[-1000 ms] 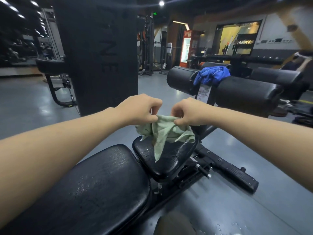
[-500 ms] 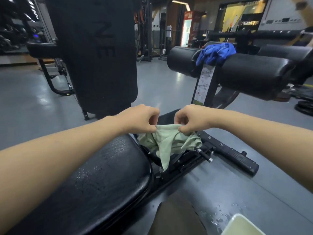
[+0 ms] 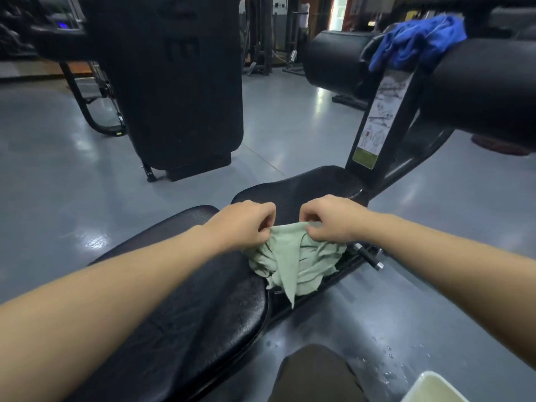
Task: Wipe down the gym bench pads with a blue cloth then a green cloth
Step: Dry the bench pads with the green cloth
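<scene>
A pale green cloth hangs crumpled between my two hands, over the gap between the long black back pad and the smaller seat pad. My left hand pinches its top edge on the left. My right hand pinches the same edge on the right. Both fists are knuckles up, a short stretch of cloth pulled between them. A blue cloth lies bunched on the roller pads at the far right.
A tall black machine column stands on the grey floor to the left. Water drops speckle the floor at lower right, beside a pale container corner. My knee shows at the bottom. An adjustment pin sticks out under the seat.
My hands have drawn the green cloth back from the seat pad toward the back pad, and my view has tilted down, lifting the roller pads and blue cloth to the top.
</scene>
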`<state>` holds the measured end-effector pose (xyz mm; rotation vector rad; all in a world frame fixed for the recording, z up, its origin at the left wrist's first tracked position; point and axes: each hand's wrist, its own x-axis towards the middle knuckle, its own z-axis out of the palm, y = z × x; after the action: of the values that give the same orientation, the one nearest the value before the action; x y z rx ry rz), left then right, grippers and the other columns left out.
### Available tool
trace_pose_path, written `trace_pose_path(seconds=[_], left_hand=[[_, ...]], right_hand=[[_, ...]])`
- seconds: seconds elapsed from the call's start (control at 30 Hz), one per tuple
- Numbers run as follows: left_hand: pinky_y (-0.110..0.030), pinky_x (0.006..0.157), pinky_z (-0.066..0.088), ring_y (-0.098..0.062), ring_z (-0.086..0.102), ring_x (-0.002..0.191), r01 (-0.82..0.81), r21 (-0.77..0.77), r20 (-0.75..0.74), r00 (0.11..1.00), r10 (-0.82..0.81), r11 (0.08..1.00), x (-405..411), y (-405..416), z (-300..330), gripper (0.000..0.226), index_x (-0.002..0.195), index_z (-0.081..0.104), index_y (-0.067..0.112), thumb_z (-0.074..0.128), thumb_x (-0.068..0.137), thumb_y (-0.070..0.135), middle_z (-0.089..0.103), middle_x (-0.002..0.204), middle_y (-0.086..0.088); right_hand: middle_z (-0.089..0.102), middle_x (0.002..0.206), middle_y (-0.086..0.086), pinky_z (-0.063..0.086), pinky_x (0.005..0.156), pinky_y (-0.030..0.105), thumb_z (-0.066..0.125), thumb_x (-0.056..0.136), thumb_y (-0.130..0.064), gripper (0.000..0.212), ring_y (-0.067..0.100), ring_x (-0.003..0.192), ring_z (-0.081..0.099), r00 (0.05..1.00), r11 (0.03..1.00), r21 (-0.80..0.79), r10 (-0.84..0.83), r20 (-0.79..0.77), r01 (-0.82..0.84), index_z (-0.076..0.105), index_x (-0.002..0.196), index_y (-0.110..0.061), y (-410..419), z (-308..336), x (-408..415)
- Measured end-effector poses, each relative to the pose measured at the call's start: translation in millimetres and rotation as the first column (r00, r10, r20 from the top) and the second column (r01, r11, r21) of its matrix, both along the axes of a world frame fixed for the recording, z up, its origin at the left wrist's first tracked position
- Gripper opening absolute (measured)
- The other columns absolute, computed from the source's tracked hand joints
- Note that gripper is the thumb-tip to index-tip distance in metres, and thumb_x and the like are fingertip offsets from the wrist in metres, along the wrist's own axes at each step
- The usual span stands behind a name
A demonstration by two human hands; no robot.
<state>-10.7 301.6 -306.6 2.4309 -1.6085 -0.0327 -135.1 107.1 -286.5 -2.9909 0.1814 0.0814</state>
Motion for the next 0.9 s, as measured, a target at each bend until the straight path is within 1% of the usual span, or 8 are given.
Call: trace_pose_path(seconds=[0.13,0.27,0.37,0.43,0.5,0.6,0.73,0.9], left_hand=[[-0.032,0.062,0.034,-0.017,0.055,0.085,-0.008,-0.042,0.099,0.995,0.012,0.999,16.5,-12.5,-17.1,0.003,0.09,0.051,0.023,0.053,0.088,0.022,0.059,0.088,0.009],[-0.032,0.065,0.034,-0.019,0.056,0.088,-0.004,-0.068,0.155,0.988,0.015,0.998,26.0,-18.1,-32.4,0.004,0.092,0.055,0.022,0.053,0.089,0.023,0.059,0.093,0.007],[-0.033,0.066,0.038,-0.021,0.056,0.089,0.008,-0.114,0.183,0.983,0.013,0.994,29.9,-15.4,-40.5,0.008,0.096,0.058,0.021,0.054,0.091,0.026,0.058,0.097,0.005],[-0.034,0.067,0.042,-0.02,0.056,0.09,-0.002,-0.152,0.189,0.982,0.031,0.988,30.0,-9.8,-41.4,0.011,0.1,0.058,0.021,0.054,0.093,0.029,0.057,0.099,0.005],[-0.036,0.071,0.045,-0.018,0.055,0.094,-0.028,-0.196,0.174,0.983,0.062,0.98,29.3,-2.1,-39.3,0.016,0.105,0.059,0.022,0.054,0.095,0.033,0.056,0.103,0.006],[-0.032,0.071,0.042,-0.014,0.054,0.098,-0.059,-0.256,0.146,0.984,0.099,0.965,29.3,15.0,-36.1,0.018,0.108,0.059,0.022,0.055,0.096,0.036,0.057,0.109,0.008],[-0.03,0.073,0.042,-0.015,0.055,0.1,-0.062,-0.251,0.162,0.981,0.105,0.966,33.1,50.0,-44.5,0.02,0.109,0.06,0.023,0.057,0.094,0.037,0.057,0.112,0.009],[-0.032,0.084,0.047,-0.016,0.053,0.111,-0.139,-0.221,0.101,0.981,0.165,0.965,34.1,86.8,-72.5,0.046,0.121,0.058,0.023,0.041,0.09,0.053,0.054,0.126,0.008]], right_hand=[[0.062,0.096,-0.008,0.045,0.072,0.034,0.054,0.089,-0.027,0.013,0.019,0.089,0.058,0.986,0.985,-0.148,0.104,0.127,-0.085,0.063,0.098,-0.024,-14.0,-25.0,18.7],[0.058,0.086,0.0,0.045,0.064,0.038,0.058,0.087,-0.021,0.009,0.026,0.075,0.057,0.919,0.946,-0.277,0.251,0.305,-0.166,0.065,0.093,-0.018,-19.6,-45.8,24.4],[0.057,0.095,0.003,0.046,0.065,0.042,0.049,0.095,-0.029,0.021,0.026,0.076,0.054,0.88,0.933,-0.293,0.312,0.359,-0.211,0.065,0.102,-0.016,-16.9,-45.5,21.1],[0.058,0.106,0.003,0.046,0.074,0.043,0.046,0.099,-0.037,0.03,0.025,0.084,0.055,0.869,0.922,-0.282,0.355,0.344,-0.265,0.064,0.111,-0.017,-10.9,-40.6,16.4],[0.058,0.121,0.003,0.045,0.087,0.042,0.046,0.099,-0.045,0.038,0.025,0.102,0.057,0.86,0.9,-0.274,0.415,0.298,-0.339,0.063,0.121,-0.019,-3.5,-37.5,11.2],[0.054,0.139,0.0,0.041,0.1,0.039,0.042,0.101,-0.054,0.046,0.022,0.126,0.051,0.841,0.848,-0.305,0.502,0.203,-0.433,0.059,0.132,-0.025,6.8,-39.2,6.0],[0.04,0.157,-0.002,0.037,0.111,0.041,0.037,0.101,-0.059,0.056,0.021,0.143,0.036,0.855,0.841,-0.287,0.505,0.119,-0.458,0.047,0.147,-0.029,11.8,-45.8,6.3],[0.02,0.166,-0.006,0.024,0.12,0.04,0.036,0.101,-0.063,0.064,0.02,0.153,0.016,0.843,0.787,-0.356,0.538,-0.007,-0.505,0.027,0.157,-0.032,14.7,-52.4,12.5]])
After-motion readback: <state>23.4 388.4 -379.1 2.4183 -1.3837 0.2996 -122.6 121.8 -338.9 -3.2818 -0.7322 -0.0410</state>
